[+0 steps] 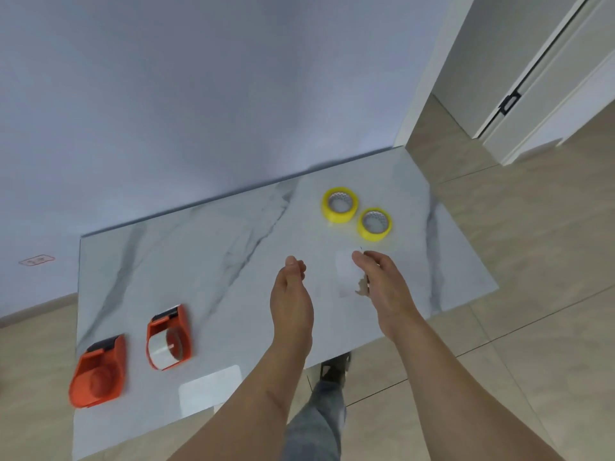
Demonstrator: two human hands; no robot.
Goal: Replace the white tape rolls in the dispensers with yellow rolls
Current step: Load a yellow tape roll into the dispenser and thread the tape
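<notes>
Two orange tape dispensers stand at the near left of the marble table [199, 261]. The left dispenser [98, 371] has a bare hub, and the right dispenser [169, 337] holds a white tape roll [161, 352]. Two yellow rolls [340, 205] [374, 224] lie flat at the far right. Just in front of them, my right hand [382, 284] grips a loose white roll [346, 274] low over the tabletop. My left hand [293, 294] hovers beside it with its fingers loosely curled and nothing in it.
A wall runs along the table's far edge. The right edge of the table borders tiled floor [532, 261], with a white door [532, 78] beyond. My leg and shoe [332, 367] show below the near edge.
</notes>
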